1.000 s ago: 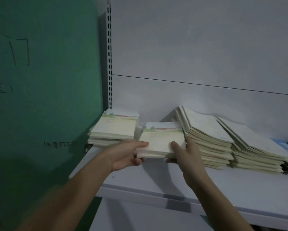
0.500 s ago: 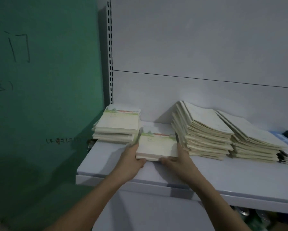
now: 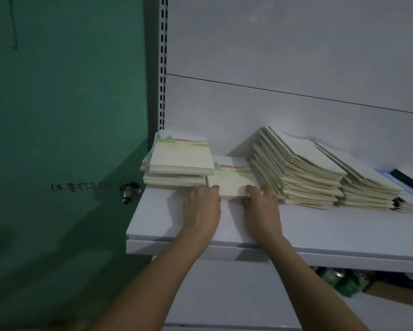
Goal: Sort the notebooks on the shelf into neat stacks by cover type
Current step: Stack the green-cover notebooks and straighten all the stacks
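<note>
A small stack of notebooks with landscape covers [image 3: 231,179] lies flat on the white shelf [image 3: 320,225], between two other piles. My left hand [image 3: 201,206] holds its front left corner, thumb on the top cover. My right hand [image 3: 264,206] holds its front right corner with curled fingers. A taller stack with the same landscape cover [image 3: 180,161] stands just to the left, almost touching it. To the right, a slanted pile of plain cream notebooks [image 3: 301,168] leans back toward the wall, and a second cream pile [image 3: 368,185] lies beyond it.
A green door [image 3: 64,130] with a metal knob [image 3: 130,192] stands at the shelf's left end. Blue and dark notebooks [image 3: 406,180] lie at the far right. Cans and a cardboard box [image 3: 358,285] sit on the level below. The white back panel [image 3: 296,68] closes the shelf behind.
Both hands carried the small landscape stack from above the shelf's front down and back onto the shelf. It now lies between the left stack and the cream pile.
</note>
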